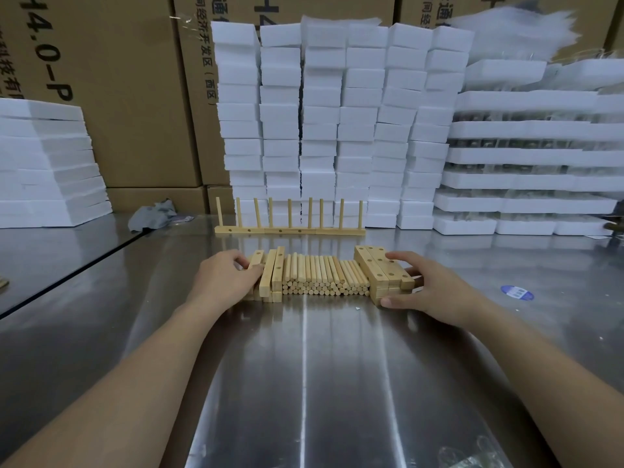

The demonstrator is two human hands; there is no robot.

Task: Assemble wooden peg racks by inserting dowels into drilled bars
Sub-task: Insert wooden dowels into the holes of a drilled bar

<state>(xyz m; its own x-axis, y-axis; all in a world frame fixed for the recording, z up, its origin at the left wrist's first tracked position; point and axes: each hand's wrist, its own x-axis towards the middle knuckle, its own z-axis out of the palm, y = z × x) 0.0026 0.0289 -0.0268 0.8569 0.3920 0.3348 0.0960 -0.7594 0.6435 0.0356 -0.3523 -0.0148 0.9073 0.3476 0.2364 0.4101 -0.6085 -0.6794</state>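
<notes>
Foam blocks point(337, 130) stacked behind finished peg rack point(290, 228).

A heap of pale round dowels point(324, 276) lies side by side on the bench, ends toward the viewer. Just left of it sit square drilled bars point(271, 273), some tipped on edge; just right, more drilled bars point(380, 270) are stacked flat, holes up. Behind them stand finished peg racks point(290, 228), laid end to end, their pegs upright.
</notes>
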